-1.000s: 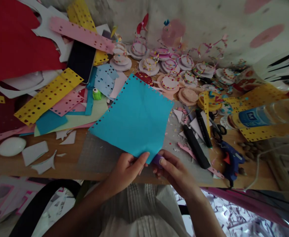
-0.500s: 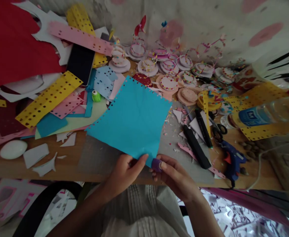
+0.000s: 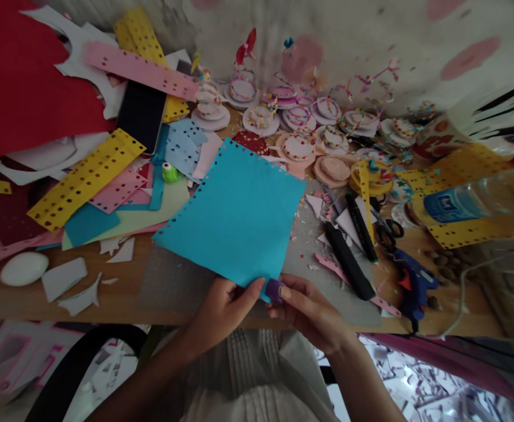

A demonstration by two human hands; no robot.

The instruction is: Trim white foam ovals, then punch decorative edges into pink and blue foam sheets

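A blue craft sheet (image 3: 234, 214) lies tilted over the near edge of the work mat, with small shaped holes along its left and far edges. My left hand (image 3: 228, 308) pinches its near corner, thumb on top and fingers beneath. My right hand (image 3: 307, 308) is closed around a small purple craft punch (image 3: 274, 291), which sits on the sheet's near right corner beside my left thumb. Part of the punch is hidden by my right fingers.
Little decorated paper hats (image 3: 298, 146) crowd the back. On the right are black markers (image 3: 349, 261), scissors (image 3: 389, 230), a blue glue gun (image 3: 416, 284) and a plastic bottle (image 3: 467, 202). Punched yellow strips (image 3: 87, 179), a phone (image 3: 141, 116) and a green punch (image 3: 169, 172) lie left.
The purple punch has shifted very slightly left at the sheet's near corner and tilted a little in my right hand. My left hand keeps its pinch on the sheet.
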